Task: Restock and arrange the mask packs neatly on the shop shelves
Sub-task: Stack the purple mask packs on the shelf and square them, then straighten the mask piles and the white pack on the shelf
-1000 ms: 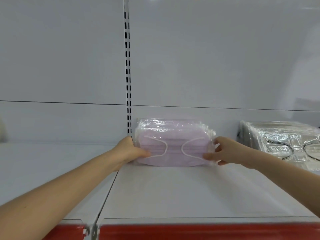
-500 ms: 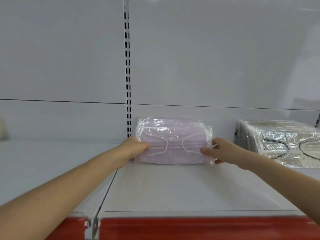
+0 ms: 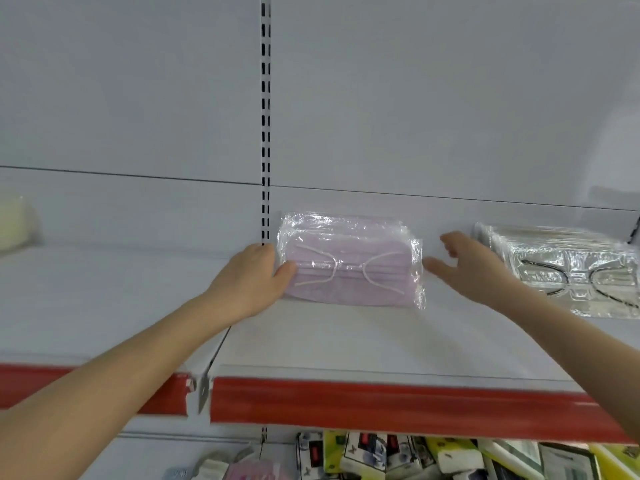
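The left hand (image 3: 252, 278) holds the left end of the pack (image 3: 349, 268). Its thumb (image 3: 285, 270) lies over the pack's front face beside one white ear loop, and the palm sits against the pack's end. The fingers go round behind and are hidden, so how far they wrap cannot be told. The pack is lilac masks in clear film. It lies on the shelf (image 3: 346, 344) with its rear against the back panel (image 3: 415, 116) and its front face tilted toward the camera. More lilac packs seem to be stacked under or behind it, though the film's glare makes the count unclear.

The right hand (image 3: 474, 268) holds nothing. Its fingers are spread and nearly straight, palm turned toward the pack. The thumb tip is just beside the film's right edge, and a thin strip of shelf shows between them. The other fingertips reach up toward the back panel.

Just left of the gripping hand, and rising above it, stands the slotted upright (image 3: 265, 133). Beyond the open hand, on its outer side and partly behind it, lie the silver packs (image 3: 561, 268), flat on the same shelf and well apart from the lilac one. Far out past the left forearm a blurred yellow pack (image 3: 14, 220) shows at the frame's edge.

Below both wrists the red strip (image 3: 381, 400) runs along the shelf's front lip. Under it, boxes (image 3: 415, 455) crowd a lower level.
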`<state>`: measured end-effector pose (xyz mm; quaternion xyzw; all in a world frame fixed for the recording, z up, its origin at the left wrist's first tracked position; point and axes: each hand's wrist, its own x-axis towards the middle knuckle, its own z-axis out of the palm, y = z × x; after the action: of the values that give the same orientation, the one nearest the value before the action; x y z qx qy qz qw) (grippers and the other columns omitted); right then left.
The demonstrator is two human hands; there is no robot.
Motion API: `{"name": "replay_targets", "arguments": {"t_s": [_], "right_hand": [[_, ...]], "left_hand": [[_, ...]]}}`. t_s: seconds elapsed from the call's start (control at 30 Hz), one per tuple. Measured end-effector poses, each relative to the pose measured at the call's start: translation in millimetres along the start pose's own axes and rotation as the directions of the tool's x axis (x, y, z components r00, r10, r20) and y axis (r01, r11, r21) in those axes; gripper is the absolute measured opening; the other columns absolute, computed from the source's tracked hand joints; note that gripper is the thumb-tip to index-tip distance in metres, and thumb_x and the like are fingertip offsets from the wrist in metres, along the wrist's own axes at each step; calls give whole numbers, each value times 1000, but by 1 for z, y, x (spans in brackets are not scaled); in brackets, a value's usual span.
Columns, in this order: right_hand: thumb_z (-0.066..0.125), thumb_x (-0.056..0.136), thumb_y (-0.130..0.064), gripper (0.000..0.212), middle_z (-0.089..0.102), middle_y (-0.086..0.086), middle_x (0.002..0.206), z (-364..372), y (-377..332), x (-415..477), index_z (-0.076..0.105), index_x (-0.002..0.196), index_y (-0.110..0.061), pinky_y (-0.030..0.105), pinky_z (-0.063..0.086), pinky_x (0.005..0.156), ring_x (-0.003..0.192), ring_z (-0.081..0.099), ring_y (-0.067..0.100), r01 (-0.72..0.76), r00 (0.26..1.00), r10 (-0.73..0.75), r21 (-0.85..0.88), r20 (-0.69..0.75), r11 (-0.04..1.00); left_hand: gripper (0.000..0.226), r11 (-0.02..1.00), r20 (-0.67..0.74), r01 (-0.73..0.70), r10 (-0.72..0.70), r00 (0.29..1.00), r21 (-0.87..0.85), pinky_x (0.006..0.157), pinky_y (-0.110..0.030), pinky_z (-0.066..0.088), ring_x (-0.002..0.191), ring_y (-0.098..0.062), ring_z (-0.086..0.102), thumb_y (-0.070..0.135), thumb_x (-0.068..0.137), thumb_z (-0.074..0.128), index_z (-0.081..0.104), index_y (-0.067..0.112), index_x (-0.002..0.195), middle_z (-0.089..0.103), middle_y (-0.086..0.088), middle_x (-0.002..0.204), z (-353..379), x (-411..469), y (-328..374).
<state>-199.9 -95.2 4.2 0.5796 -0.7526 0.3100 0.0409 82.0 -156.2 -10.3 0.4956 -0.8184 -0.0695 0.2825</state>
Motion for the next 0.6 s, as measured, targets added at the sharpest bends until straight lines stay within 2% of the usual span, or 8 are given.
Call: {"name": "replay_targets", "arguments": {"t_s": [0.07, 0.13, 0.2, 0.27, 0.33, 0.43, 0.6], "right_hand": [[56, 91, -33, 49, 51, 8, 132, -3, -13, -10, 46, 133, -11, 26, 33, 92, 122, 47, 23, 78, 994, -77, 9, -78, 997], [55, 92, -33, 41, 54, 5, 129, -1, -30, -22, 52, 128, -14, 24, 32, 87, 119, 50, 21, 168, 983, -165, 30, -75, 985], [54, 91, -34, 37, 56, 1, 126, 7, -49, -34, 57, 123, -15, 20, 30, 85, 117, 51, 19, 254, 967, -253, 36, -19, 967], [55, 91, -34, 32, 60, -2, 121, 16, -70, -44, 60, 118, -17, 17, 30, 83, 115, 53, 16, 331, 942, -333, 47, 36, 942], [57, 90, -32, 28, 63, -2, 115, 25, -95, -51, 63, 112, -16, 18, 35, 86, 110, 56, 14, 380, 918, -390, 120, 75, 917], [59, 89, -30, 24, 66, -3, 108, 38, -139, -62, 66, 107, -16, 22, 41, 90, 105, 59, 12, 402, 891, -435, 214, 132, 890], [59, 89, -30, 22, 64, -6, 101, 72, -230, -85, 66, 104, -15, 19, 38, 84, 95, 57, 7, 473, 831, -529, 280, 171, 835]], "left_hand": [[51, 989, -82, -137, 141, 987, 48, 79, -35, 43, 90, -22, 52, 48, 93, 29, 56, 6, 85, 54, -2, 85, -2, -21, -1], [53, 977, -139, -200, 208, 968, 68, 71, -32, 42, 80, -18, 50, 50, 94, 26, 55, 9, 76, 53, 1, 77, -5, -45, -1], [65, 972, -181, -220, 233, 956, 86, 65, -29, 41, 75, -16, 51, 60, 85, 15, 55, 11, 73, 55, 3, 73, -12, -68, -2], [74, 975, -208, -214, 223, 952, 63, 71, -32, 45, 81, -15, 56, 62, 77, 7, 61, 12, 80, 62, 3, 81, -21, -86, -12], [75, 980, -248, -193, 199, 948, 46, 75, -33, 45, 85, -14, 58, 62, 76, 8, 64, 11, 83, 65, 3, 85, -33, -103, -27], [66, 986, -308, -160, 169, 936, 54, 71, -33, 44, 76, -14, 56, 60, 79, 14, 60, 12, 75, 61, 3, 75, -60, -129, -57], [68, 997, -385, 4, 28, 922, 82, 69, -35, 45, 71, -15, 54, 61, 78, 15, 61, 11, 80, 59, 1, 72, -120, -176, -130]]}}
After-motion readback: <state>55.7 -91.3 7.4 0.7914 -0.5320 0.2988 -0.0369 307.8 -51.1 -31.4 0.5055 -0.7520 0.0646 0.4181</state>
